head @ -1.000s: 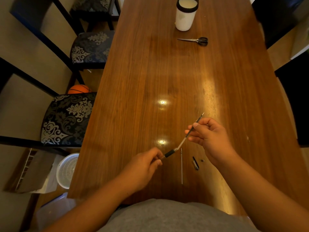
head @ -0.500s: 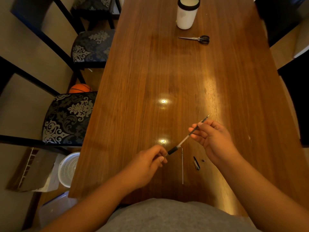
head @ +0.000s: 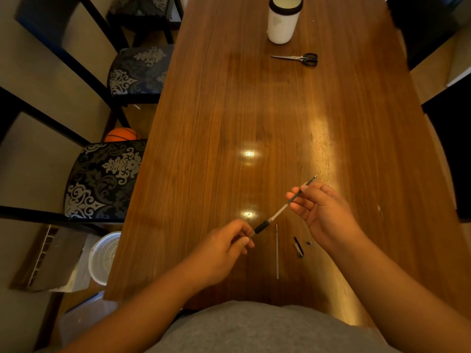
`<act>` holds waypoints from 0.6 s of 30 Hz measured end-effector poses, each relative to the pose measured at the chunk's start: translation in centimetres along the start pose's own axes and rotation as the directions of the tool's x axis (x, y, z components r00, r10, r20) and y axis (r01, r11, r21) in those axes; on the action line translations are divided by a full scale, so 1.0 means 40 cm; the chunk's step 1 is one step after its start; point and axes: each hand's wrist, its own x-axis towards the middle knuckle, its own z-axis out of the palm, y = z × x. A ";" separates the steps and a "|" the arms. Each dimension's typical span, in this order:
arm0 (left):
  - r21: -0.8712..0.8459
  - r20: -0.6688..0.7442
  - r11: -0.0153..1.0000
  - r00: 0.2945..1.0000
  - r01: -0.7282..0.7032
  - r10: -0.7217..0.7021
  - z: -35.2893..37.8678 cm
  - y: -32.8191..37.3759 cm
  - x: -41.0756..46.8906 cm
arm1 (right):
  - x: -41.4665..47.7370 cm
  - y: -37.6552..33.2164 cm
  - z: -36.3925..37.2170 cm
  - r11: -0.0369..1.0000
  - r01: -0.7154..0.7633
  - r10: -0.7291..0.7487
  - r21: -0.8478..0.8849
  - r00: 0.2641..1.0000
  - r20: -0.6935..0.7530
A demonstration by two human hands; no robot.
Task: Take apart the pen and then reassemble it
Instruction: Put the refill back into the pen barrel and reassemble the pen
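I hold a slim pen body (head: 277, 215) slanted above the wooden table (head: 254, 110). It has a clear barrel and a black grip. My left hand (head: 224, 248) pinches the lower end below the black grip. My right hand (head: 321, 210) pinches the upper part, and a dark tip sticks out past its fingers. On the table under my hands lie a thin grey refill rod (head: 277, 250), a small black clip piece (head: 298, 247) and a tiny dark part (head: 309, 242).
A white cup with a black rim (head: 283, 21) and scissors (head: 298, 58) lie at the far end of the table. Patterned chairs (head: 102, 179), an orange ball (head: 122, 135) and a white basket (head: 104, 257) stand to the left.
Both hands and the pen body have shifted slightly to the right and a little away from me. The loose parts on the table have not moved.
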 end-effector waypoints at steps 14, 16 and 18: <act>-0.193 0.094 0.977 0.993 0.087 -0.070 -0.005 0.007 -0.006 | -0.004 0.006 0.003 0.998 0.034 -0.032 -0.059 0.999 0.019; -0.251 0.120 0.962 0.990 0.106 -0.078 -0.011 0.012 -0.006 | -0.004 0.006 0.002 0.997 0.042 -0.041 -0.058 0.999 0.022; -0.291 0.147 0.948 0.985 0.129 -0.089 -0.018 0.014 -0.006 | -0.003 0.004 0.001 0.997 0.058 -0.056 -0.059 0.998 0.032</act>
